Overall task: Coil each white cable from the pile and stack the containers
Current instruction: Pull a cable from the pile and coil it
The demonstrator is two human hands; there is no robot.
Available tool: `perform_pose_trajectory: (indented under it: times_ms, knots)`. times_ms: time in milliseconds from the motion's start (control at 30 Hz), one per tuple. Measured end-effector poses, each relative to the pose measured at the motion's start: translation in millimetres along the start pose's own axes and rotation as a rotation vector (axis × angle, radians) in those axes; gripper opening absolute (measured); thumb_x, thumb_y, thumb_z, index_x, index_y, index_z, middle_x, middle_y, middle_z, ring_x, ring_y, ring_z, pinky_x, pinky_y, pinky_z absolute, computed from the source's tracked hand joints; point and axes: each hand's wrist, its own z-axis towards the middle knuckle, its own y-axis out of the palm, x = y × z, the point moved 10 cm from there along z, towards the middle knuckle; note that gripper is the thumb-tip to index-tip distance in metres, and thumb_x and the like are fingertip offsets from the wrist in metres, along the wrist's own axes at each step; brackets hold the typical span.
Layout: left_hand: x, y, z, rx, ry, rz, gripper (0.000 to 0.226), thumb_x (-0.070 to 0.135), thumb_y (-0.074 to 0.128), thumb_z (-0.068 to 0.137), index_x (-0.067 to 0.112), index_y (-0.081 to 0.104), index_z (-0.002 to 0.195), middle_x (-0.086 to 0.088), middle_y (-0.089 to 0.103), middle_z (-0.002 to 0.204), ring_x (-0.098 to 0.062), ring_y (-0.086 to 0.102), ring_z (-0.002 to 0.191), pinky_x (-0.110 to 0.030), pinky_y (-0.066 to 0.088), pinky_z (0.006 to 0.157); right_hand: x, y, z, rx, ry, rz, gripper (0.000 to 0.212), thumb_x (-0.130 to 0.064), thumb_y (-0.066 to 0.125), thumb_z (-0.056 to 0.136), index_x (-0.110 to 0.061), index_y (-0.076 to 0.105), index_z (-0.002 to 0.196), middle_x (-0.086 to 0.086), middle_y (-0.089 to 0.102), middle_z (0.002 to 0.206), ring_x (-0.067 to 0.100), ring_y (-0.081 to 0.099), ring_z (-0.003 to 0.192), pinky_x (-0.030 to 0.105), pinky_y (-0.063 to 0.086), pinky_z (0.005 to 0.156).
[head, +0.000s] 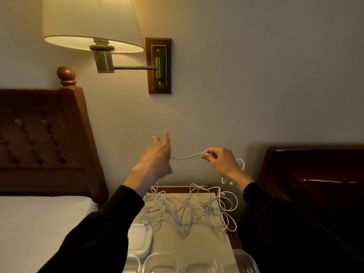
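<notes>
Two hands stretch one white cable in the air above a tangled pile on a bedside table.

The right hand [218,160] pinches the cable [187,156] between thumb and fingertips; the left hand [155,154] is blurred, fingers spread and lifted, and whether it grips the cable's other end cannot be told, since the strand vanishes behind its palm. The held stretch is thin, white and runs roughly left to right with a slight sag. More of it loops behind the right wrist, partly hidden. Below, the pile [189,209] of thin white cables sprawls across the table [214,243], single strands hard to separate. Clear containers [160,262] are cut off by the bottom edge; a white lid [140,240] beside the left sleeve [102,229] is half covered.
</notes>
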Motion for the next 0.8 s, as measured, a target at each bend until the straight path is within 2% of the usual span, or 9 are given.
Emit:
perform_pose_trajectory:
  times_ms: [133,200,267,333,433,567,667,733,800]
  knots:
    - [46.4,29.4,5.1,0.05,0.272,0.016,0.074,0.03,0.053,0.097,0.016,0.008,0.154,-0.007,0.023,0.158,-0.033,0.018,0.144,-0.049,0.02,0.116,-25.9,-3.3,-5.3,-0.051,-0.025,0.072,0.021,-0.026,0.057,0.098,-0.016,0.073,0.091,-0.017,0.055,0.063,-0.009,0.052,0.056,0.008,0.038,0.053]
    - [51.0,40.9,9.7,0.096,0.32,-0.06,0.058,0.025,0.048,0.1,0.015,0.022,0.152,-0.01,0.041,0.148,-0.032,0.029,0.14,-0.049,0.023,0.115,-38.7,-3.3,-7.9,-0.091,-0.043,0.133,0.023,-0.026,0.056,0.099,-0.013,0.073,0.091,-0.015,0.053,0.057,-0.01,0.05,0.051,0.008,0.037,0.051]
    - [52.8,27.9,8.1,0.239,0.401,-0.256,0.028,0.018,0.047,0.101,0.011,0.056,0.126,-0.011,0.065,0.114,-0.031,0.058,0.109,-0.033,0.042,0.09,-41.7,-1.7,-10.1,-0.147,-0.045,0.18,0.025,-0.029,0.055,0.099,-0.015,0.074,0.09,-0.007,0.052,0.054,-0.001,0.046,0.048,0.011,0.035,0.052]
    - [46.2,13.0,8.7,0.365,0.436,-0.316,0.016,0.012,0.048,0.099,0.013,0.064,0.096,-0.007,0.068,0.09,-0.028,0.062,0.084,-0.029,0.041,0.068,-34.0,2.0,-14.0,-0.228,0.012,0.279,0.029,-0.034,0.051,0.1,-0.017,0.071,0.088,0.004,0.045,0.055,0.009,0.038,0.049,0.021,0.034,0.05]
    - [16.4,-11.6,11.3,0.545,0.354,-0.371,0.018,0.003,0.05,0.094,0.014,0.061,0.086,-0.004,0.066,0.082,-0.023,0.06,0.074,-0.029,0.04,0.063,-13.9,5.3,-27.6,-0.316,0.165,0.572,0.035,-0.035,0.042,0.103,-0.012,0.061,0.083,-0.002,0.033,0.056,0.01,0.027,0.046,0.021,0.024,0.043]
    - [-53.8,-33.8,19.1,0.607,0.006,-0.574,0.021,0.006,0.048,0.097,0.014,0.064,0.085,-0.004,0.066,0.085,-0.02,0.058,0.076,-0.026,0.037,0.068,16.1,-2.1,-50.8,-0.346,0.217,0.59,0.036,-0.038,0.041,0.102,-0.014,0.056,0.081,-0.005,0.033,0.054,0.011,0.026,0.046,0.021,0.024,0.043]
    - [-75.0,-20.8,35.4,0.306,-0.095,-0.396,0.024,0.01,0.048,0.096,0.023,0.065,0.082,-0.007,0.068,0.097,-0.028,0.064,0.092,-0.029,0.046,0.073,28.3,-13.1,-54.4,-0.3,0.262,0.617,0.034,-0.039,0.044,0.1,-0.015,0.055,0.079,-0.005,0.031,0.053,0.009,0.025,0.043,0.02,0.023,0.041]
    - [-59.2,18.5,30.7,-0.172,-0.08,-0.062,0.023,0.019,0.053,0.096,0.023,0.065,0.116,-0.004,0.061,0.128,-0.03,0.059,0.113,-0.033,0.052,0.088,21.1,-21.4,-47.7,-0.255,0.276,0.656,0.033,-0.037,0.043,0.102,-0.017,0.054,0.079,-0.004,0.027,0.053,0.009,0.022,0.041,0.021,0.017,0.039]
    - [-46.6,34.1,20.7,-0.305,-0.08,0.201,0.056,0.035,0.06,0.093,0.021,0.041,0.144,-0.002,0.047,0.144,-0.028,0.049,0.128,-0.038,0.045,0.102,2.8,-26.6,-38.5,-0.243,0.274,0.653,0.033,-0.035,0.042,0.103,-0.016,0.053,0.079,-0.004,0.025,0.052,0.009,0.02,0.04,0.021,0.016,0.038]
